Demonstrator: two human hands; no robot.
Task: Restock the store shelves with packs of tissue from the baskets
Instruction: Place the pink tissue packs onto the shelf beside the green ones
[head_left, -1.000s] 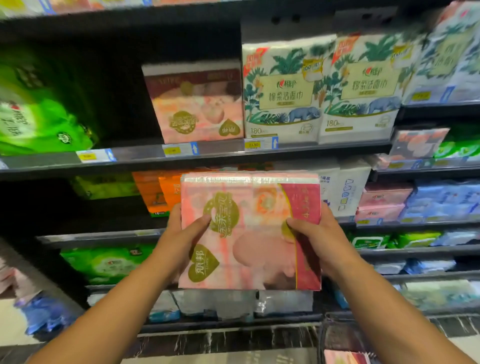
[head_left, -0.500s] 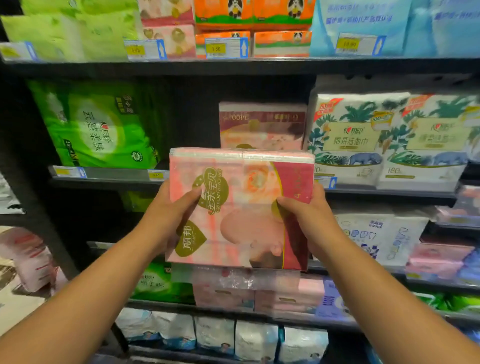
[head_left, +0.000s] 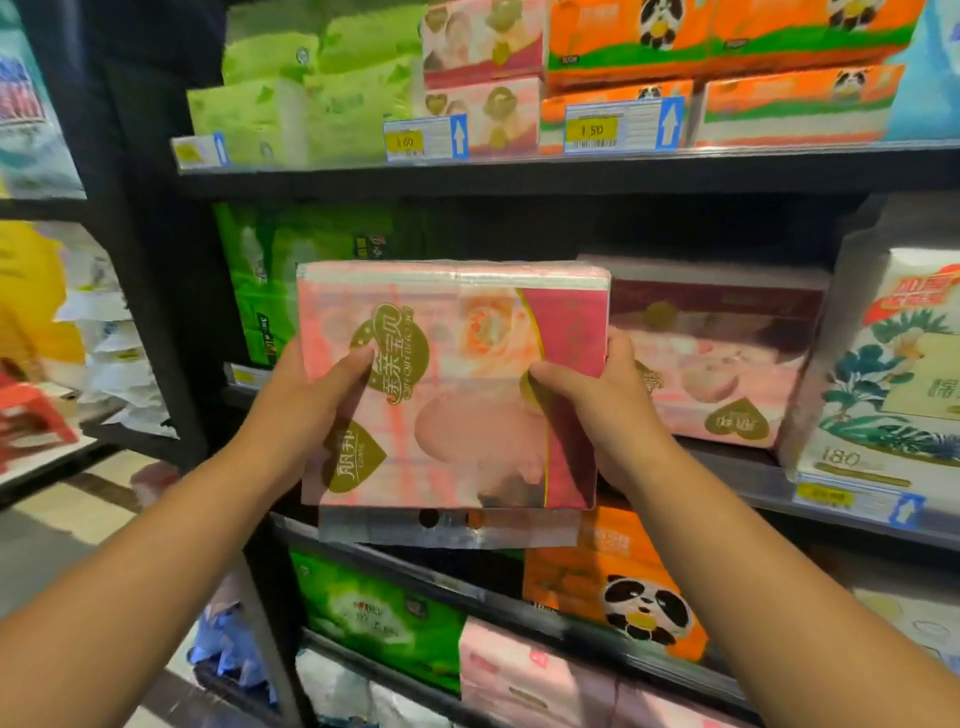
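— Shelves of tissue fill the wall ahead of us, green packs (head_left: 291, 270) on the left and a white leafy pack (head_left: 893, 384) on the right. Where is ours?

— We have the pink pack (head_left: 452, 384) raised in front of the middle shelf (head_left: 748, 480), clear of the board and just left of the matching pink pack (head_left: 717, 358) that sits there.

— And our hands?

— Apart, one on each side. Our left hand (head_left: 306, 395) grips the left edge with its thumb across the front. Our right hand (head_left: 608, 410) grips the right edge the same way. The fingers are behind the pack, where we cannot see them.

— How do we think it will handle?

— Light for its bulk, we'd say, and soft, being paper in thin film. It should give under our thumbs rather than break, though a hard squeeze could dent the corners. The film looks glossy, so it may slip. The clear flap (head_left: 447, 527) along the bottom is too flimsy to hold by.

— So where do we take it?

— By the two short sides, as we have it, with the palms pressing inward. What looks like a dark gap lies between the green packs and its twin. Once the bottom rests on the board, we judge a flat push on the front face should seat it.
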